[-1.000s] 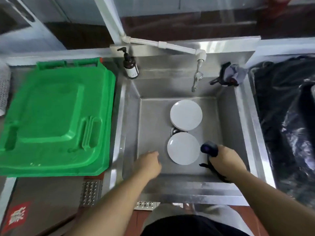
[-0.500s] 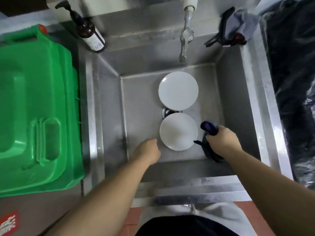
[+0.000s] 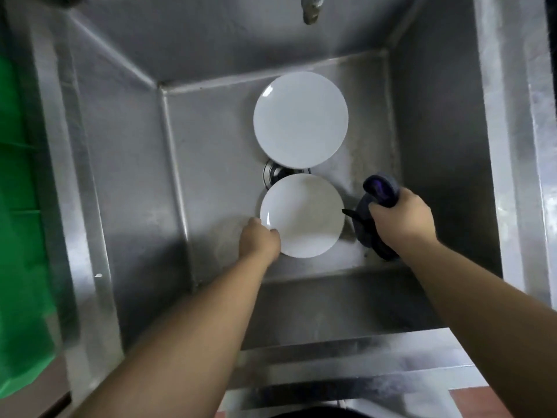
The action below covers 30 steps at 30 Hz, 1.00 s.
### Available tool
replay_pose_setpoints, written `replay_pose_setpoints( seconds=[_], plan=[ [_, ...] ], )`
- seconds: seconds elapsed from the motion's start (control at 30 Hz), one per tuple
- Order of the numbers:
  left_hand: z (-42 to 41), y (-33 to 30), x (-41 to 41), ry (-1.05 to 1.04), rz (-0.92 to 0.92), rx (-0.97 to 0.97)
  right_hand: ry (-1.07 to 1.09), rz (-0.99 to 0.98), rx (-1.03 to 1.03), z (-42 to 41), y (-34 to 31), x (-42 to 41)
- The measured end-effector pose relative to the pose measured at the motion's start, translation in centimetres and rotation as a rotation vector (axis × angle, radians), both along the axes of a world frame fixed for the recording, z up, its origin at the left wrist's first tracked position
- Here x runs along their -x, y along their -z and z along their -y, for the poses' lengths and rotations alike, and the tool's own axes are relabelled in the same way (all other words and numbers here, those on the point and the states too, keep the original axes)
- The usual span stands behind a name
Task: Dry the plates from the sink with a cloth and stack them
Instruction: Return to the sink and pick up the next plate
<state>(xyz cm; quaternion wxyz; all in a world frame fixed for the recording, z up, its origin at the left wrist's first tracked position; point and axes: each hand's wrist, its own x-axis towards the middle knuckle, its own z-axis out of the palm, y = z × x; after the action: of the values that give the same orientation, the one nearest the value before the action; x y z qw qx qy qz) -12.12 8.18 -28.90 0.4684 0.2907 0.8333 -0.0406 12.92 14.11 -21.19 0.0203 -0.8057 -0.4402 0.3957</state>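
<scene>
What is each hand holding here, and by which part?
The right hand grips the dark cloth bunched around its middle. The left hand takes the near plate at its lower-left rim; whether the grip has closed cannot be told.

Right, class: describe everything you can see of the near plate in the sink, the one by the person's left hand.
The near plate is round, plain white and glossy, probably ceramic, and bare of food. It lies face up on the steel sink floor, its far rim covering part of the drain. The left hand grips its near-left rim. The far plate sits just beyond it; whether they touch is unclear.
</scene>
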Motion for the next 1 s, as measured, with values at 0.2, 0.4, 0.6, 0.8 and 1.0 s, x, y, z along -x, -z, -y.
replay_pose_setpoints(
  seconds=[0.2,0.4,0.6,0.8,1.0],
  plan=[
    [-0.6,2.3,-0.4,-0.286,0.016,-0.007,0.098,-0.005,-0.024,0.2,1.3,-1.4],
    [-0.2,3.3,0.5,-0.344,0.049,-0.030,0.111,0.000,-0.027,1.0,1.6,-2.3],
    [0.5,0.2,0.6,-0.471,0.258,-0.066,0.125,0.005,-0.032,1.7,-0.3,-2.1],
    [1.4,-5.5,1.3,-0.523,0.397,-0.175,0.124,-0.041,-0.034,2.3,-5.1,-0.8],
    [2.8,-13.4,3.9,-0.641,0.544,-0.220,0.123,-0.193,-0.052,3.7,-12.1,1.7]
  ],
)
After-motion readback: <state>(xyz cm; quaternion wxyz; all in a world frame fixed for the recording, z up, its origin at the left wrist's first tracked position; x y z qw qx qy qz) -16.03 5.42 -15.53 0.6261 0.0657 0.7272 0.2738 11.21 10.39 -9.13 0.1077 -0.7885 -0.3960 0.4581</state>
